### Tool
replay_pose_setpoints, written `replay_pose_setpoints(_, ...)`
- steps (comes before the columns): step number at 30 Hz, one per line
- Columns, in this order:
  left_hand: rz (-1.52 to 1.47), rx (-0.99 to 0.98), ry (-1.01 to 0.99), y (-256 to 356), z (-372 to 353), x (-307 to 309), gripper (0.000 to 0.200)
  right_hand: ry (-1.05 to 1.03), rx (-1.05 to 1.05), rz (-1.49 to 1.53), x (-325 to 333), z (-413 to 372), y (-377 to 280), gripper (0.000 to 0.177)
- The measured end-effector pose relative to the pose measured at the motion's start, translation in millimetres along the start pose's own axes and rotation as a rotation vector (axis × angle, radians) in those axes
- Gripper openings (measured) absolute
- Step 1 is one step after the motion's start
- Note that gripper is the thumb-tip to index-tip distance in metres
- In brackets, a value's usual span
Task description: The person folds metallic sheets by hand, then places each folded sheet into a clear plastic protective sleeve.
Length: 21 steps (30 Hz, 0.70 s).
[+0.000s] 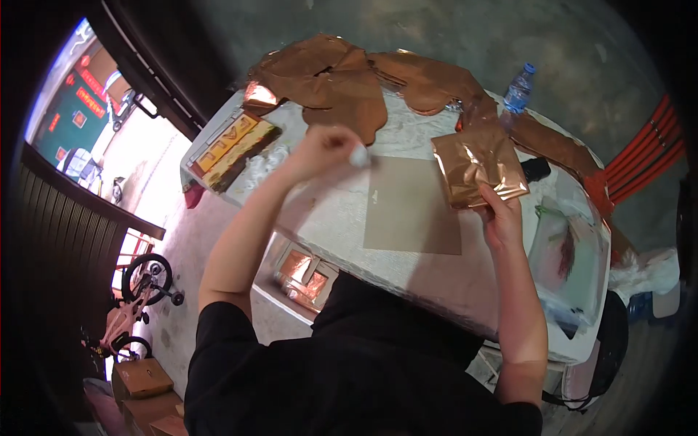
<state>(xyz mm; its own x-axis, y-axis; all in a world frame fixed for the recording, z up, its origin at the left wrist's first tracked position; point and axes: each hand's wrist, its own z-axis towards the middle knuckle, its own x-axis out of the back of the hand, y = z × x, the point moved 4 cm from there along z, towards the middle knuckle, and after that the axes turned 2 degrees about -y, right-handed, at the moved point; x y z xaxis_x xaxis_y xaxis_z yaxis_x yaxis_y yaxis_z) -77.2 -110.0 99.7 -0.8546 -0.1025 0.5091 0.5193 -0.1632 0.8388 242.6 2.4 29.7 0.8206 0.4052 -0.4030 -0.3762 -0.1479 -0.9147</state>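
My right hand point(496, 211) grips the lower edge of a shiny copper-coloured foil packet point(480, 166), thumb on top, above the right part of the table. My left hand point(331, 151) is raised over the table, its fingers drawn together on a small white piece point(359, 155) that is blurred. Between the hands lies a flat beige sheet point(411, 207) with a small pale mark near its left edge; the foil packet overlaps its upper right side. Crumpled clear plastic point(270, 166) rests left of my left hand, beside a yellow and red FALL box point(231, 149).
Flattened brown foil shapes point(327, 80) line the table's far edge. A water bottle point(518, 89) stands at the far right, near a black object point(536, 169). Clear plastic bags point(563, 254) lie on the right. A container with copper foil point(302, 276) sits below the near edge.
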Motion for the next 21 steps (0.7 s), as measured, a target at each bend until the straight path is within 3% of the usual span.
replay_pose_setpoints(2, 0.041, 0.22, -0.146, 21, -7, -60, 0.011, -0.058, -0.019, 0.036, -2, 0, -2, 0.043)
replay_pose_setpoints(4, 0.324, -0.014, -0.199, 17, 1, -103, 0.015, -0.071, -0.045, 0.017, -2, -1, -5, 0.045)
replay_pose_setpoints(5, 0.314, -0.019, -0.204, 13, 1, -113, 0.015, -0.097, -0.03, 0.022, -5, -2, -7, 0.047)
replay_pose_setpoints(8, 0.394, -0.045, -0.098, 23, 0, -121, 0.021, -0.121, -0.068, 0.019, 1, -1, -8, 0.05)
replay_pose_setpoints(10, 0.199, 0.008, 0.065, 19, -11, -99, 0.026, -0.172, -0.07, -0.026, 0, -2, -11, 0.052)
replay_pose_setpoints(16, 0.671, -0.215, -0.041, 25, -69, -95, 0.037, -0.261, -0.156, -0.137, 2, 4, -26, 0.05)
replay_pose_setpoints(18, 0.625, -0.174, -0.11, 23, -71, -101, 0.041, -0.291, -0.219, -0.235, 0, 7, -27, 0.049)
replay_pose_setpoints(20, 0.574, -0.212, -0.165, 29, -68, -107, 0.042, -0.409, -0.185, -0.328, -13, 5, -36, 0.028)
replay_pose_setpoints(21, 0.567, -0.218, -0.165, 29, -68, -108, 0.042, -0.523, -0.27, -0.34, -18, 3, -41, 0.034)
